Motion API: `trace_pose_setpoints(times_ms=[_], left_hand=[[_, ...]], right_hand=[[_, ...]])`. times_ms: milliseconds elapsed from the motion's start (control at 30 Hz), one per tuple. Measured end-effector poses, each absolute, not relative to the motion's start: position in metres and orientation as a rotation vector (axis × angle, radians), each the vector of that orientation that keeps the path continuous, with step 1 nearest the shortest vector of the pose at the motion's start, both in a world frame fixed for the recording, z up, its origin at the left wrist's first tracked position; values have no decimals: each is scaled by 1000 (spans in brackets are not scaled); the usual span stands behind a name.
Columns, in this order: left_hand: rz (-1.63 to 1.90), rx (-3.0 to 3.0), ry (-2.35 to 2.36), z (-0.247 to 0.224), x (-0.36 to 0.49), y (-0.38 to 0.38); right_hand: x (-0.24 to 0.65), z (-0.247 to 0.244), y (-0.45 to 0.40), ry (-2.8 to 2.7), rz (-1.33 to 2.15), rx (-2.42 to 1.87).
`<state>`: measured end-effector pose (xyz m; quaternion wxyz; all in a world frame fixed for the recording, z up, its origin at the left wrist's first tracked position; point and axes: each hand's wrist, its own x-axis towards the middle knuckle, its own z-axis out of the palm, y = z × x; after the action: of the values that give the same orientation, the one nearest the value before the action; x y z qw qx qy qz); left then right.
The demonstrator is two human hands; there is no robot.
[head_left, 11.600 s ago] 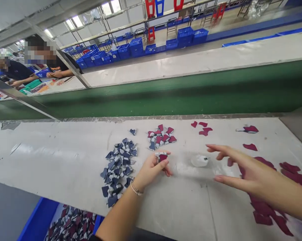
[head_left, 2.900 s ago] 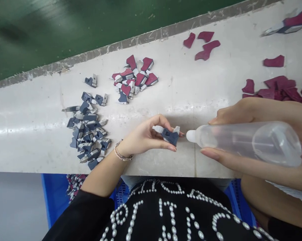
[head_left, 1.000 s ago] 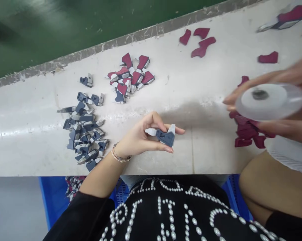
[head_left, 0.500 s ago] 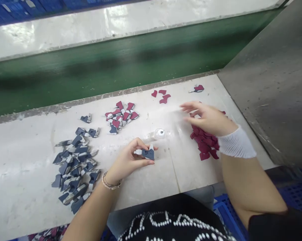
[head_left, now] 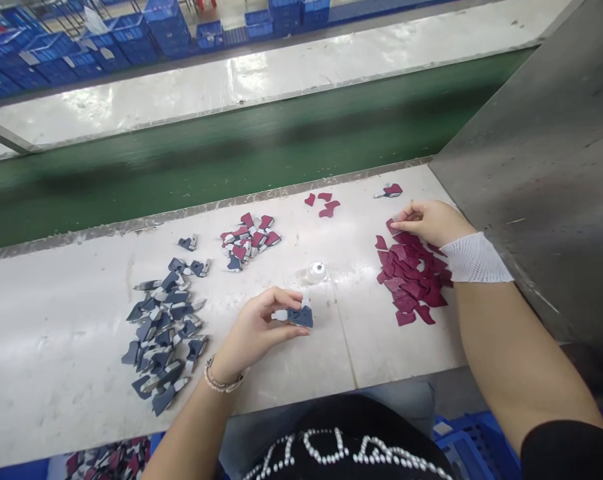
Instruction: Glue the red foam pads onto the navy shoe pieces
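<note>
Between thumb and fingers, my left hand (head_left: pixel 266 323) holds a small dark blue and white plastic part (head_left: pixel 300 316) above the table. My right hand (head_left: pixel 428 222) pinches a flat maroon piece (head_left: pixel 392 227) at the upper edge of a pile of maroon pieces (head_left: pixel 411 280). To the left lies a heap of blue-and-grey parts (head_left: pixel 164 333). Farther back sits a smaller group of similar parts with maroon faces (head_left: pixel 249 240). A small round white container (head_left: pixel 316 271) stands on the table between my hands.
Several loose maroon pieces (head_left: pixel 326 204) and one maroon-faced part (head_left: pixel 391 191) lie near the table's back edge. Beyond runs a green conveyor belt (head_left: pixel 221 153). A grey metal panel (head_left: pixel 541 167) rises at the right. Blue crates (head_left: pixel 456 453) stand below the table.
My right hand has come down onto the maroon pile's upper edge and closed on a piece. My left hand keeps its hold on the blue part. The view has tilted up, showing more crates behind.
</note>
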<state>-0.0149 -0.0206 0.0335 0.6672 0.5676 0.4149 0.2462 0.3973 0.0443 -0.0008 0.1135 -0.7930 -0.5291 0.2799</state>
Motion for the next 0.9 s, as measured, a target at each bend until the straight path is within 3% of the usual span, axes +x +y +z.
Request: trace_pose_setpoints(times_ms=[500, 600, 800, 900], left_hand=[[786, 1165, 1091, 6, 9, -65], [907, 1159, 1075, 6, 15, -70], [1032, 1174, 1052, 6, 24, -82], [1097, 1341, 1053, 3, 25, -86]], right_hand=[[352, 16, 36, -1642, 713, -2364], [333, 39, 9, -1646, 691, -2214], [263, 75, -68, -1785, 1134, -1476], [237, 74, -82, -1681, 1319, -1365]])
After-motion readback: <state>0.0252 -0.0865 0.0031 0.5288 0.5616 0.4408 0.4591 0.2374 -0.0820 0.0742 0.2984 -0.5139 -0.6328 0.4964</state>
